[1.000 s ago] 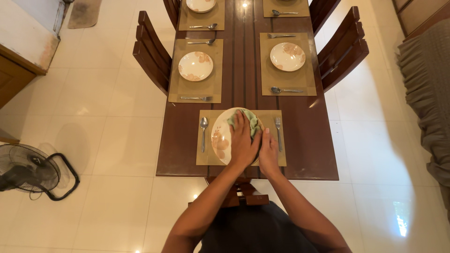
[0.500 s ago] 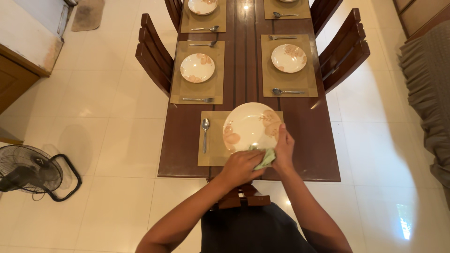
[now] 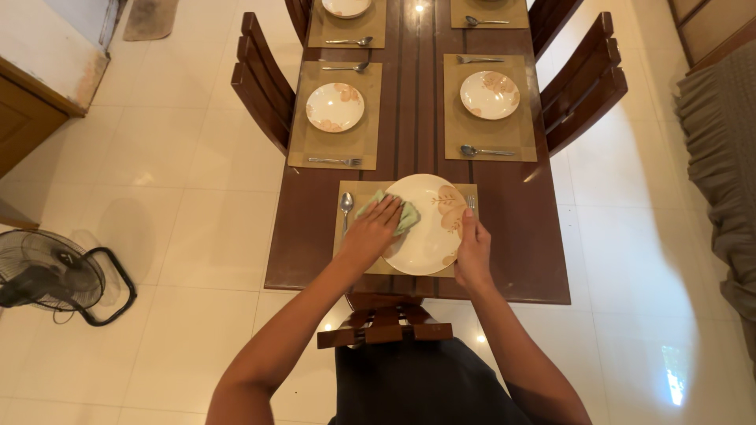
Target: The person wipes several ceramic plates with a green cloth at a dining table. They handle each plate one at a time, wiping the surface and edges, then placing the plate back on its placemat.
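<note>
Plate (image 3: 429, 224) — cream, floral, stiff and likely breakable — sits on the near placemat (image 3: 352, 228) of the desk (image 3: 504, 236); right hand (image 3: 473, 250) clasps its rim, left hand (image 3: 372, 230) presses a soft green cloth (image 3: 405, 214) on it.

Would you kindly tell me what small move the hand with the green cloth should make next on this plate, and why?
Probably sweep the green cloth rightwards across the plate. The left hand presses it on the plate's left edge, while the flowered right part looks uncovered. The right hand steadies the right rim, so the plate should hold firm.
</note>
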